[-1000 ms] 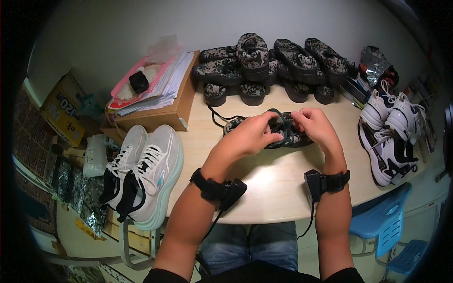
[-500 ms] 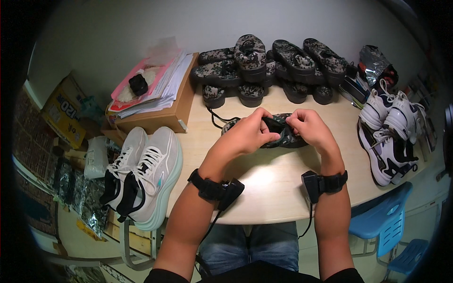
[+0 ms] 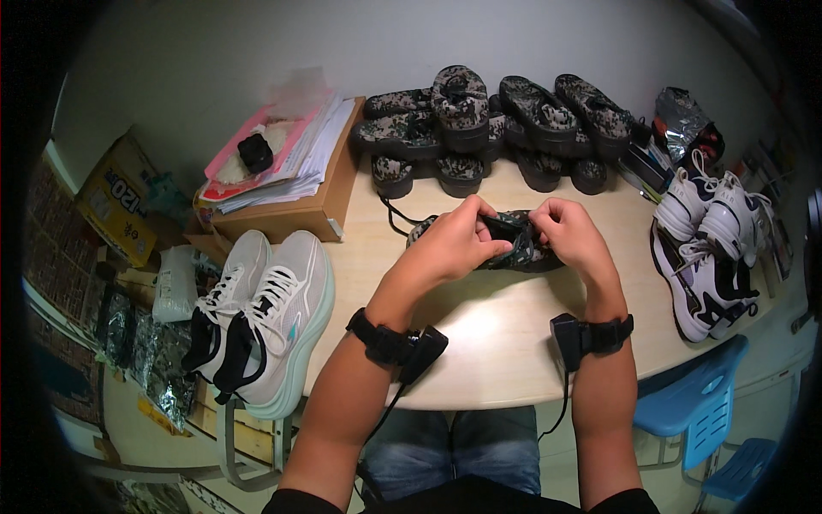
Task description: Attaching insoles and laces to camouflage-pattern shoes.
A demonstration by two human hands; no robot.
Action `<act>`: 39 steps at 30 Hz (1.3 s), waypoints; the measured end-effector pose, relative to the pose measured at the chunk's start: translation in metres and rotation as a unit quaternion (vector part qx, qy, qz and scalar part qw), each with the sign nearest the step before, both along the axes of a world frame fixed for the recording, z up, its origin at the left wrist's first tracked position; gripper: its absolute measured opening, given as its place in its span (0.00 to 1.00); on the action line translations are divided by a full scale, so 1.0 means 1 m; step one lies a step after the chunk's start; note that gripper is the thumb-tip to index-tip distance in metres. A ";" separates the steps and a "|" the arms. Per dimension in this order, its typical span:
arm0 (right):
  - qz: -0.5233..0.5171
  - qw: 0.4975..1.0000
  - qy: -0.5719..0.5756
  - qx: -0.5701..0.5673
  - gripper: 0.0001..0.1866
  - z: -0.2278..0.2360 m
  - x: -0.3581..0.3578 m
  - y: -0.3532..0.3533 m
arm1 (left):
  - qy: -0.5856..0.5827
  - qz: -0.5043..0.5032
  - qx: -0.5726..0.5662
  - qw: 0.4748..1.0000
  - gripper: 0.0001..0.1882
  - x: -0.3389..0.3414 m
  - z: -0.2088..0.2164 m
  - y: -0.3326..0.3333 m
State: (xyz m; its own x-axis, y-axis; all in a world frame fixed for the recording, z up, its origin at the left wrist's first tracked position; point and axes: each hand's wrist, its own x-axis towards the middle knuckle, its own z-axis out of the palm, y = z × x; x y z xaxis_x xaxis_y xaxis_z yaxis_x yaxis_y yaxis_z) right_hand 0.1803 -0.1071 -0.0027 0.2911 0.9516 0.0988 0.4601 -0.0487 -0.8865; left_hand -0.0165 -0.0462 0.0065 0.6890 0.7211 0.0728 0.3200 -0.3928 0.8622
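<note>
A camouflage shoe (image 3: 520,259) with a dark lining lies sideways on the light wooden table (image 3: 479,343). Its opening faces up between my hands. My left hand (image 3: 458,240) pinches the opening's edge on the left, thumb and fingers together. On the right, my right hand (image 3: 565,230) grips the rim with thumb and forefinger, the other fingers curled. Both hands partly cover the shoe. A dark lace runs out past its left end. Black straps with small boxes and cables sit round both my forearms.
Several camouflage shoes (image 3: 462,111) are stacked along the back wall. Grey-white sneakers (image 3: 278,317) stand at the left, beside a cardboard box (image 3: 330,210) topped with papers and a pink tray. White-and-black sneakers (image 3: 702,248) are piled at the right, above a blue chair (image 3: 693,403).
The whole view has shifted slightly. My hands keep their grips on the camouflage shoe's opening, with hardly any other change.
</note>
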 end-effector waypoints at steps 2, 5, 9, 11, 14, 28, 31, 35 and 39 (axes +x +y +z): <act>0.011 0.999 -0.010 0.053 0.10 -0.001 -0.005 0.001 | 0.004 0.002 0.005 1.000 0.23 0.000 0.001 -0.001; 0.031 0.998 -0.040 0.041 0.10 0.008 -0.011 -0.003 | 0.004 0.006 0.013 1.000 0.23 -0.001 0.000 0.000; 0.027 0.994 -0.108 -0.018 0.08 0.007 -0.009 -0.004 | -0.010 0.006 0.020 1.000 0.22 0.000 -0.004 0.001; 0.042 0.994 -0.101 -0.007 0.08 0.006 -0.008 -0.005 | -0.003 0.004 0.022 1.000 0.21 0.001 -0.004 0.002; 0.077 0.992 -0.098 0.008 0.07 0.003 -0.005 -0.005 | 0.005 -0.001 0.025 1.000 0.18 0.000 -0.002 0.001; 0.076 0.985 -0.148 0.043 0.08 -0.003 -0.002 0.000 | -0.079 0.084 0.141 0.983 0.12 0.006 -0.010 0.000; 0.078 0.988 -0.122 0.048 0.08 -0.003 -0.003 0.003 | -0.091 0.077 0.118 0.986 0.12 0.006 -0.010 0.000; 0.057 0.997 -0.041 -0.026 0.08 0.007 -0.008 0.001 | -0.120 0.079 0.099 0.985 0.12 0.005 -0.011 -0.001; 0.068 0.994 -0.083 0.030 0.07 -0.006 -0.006 0.003 | -0.136 0.064 0.102 0.983 0.12 0.006 -0.013 0.001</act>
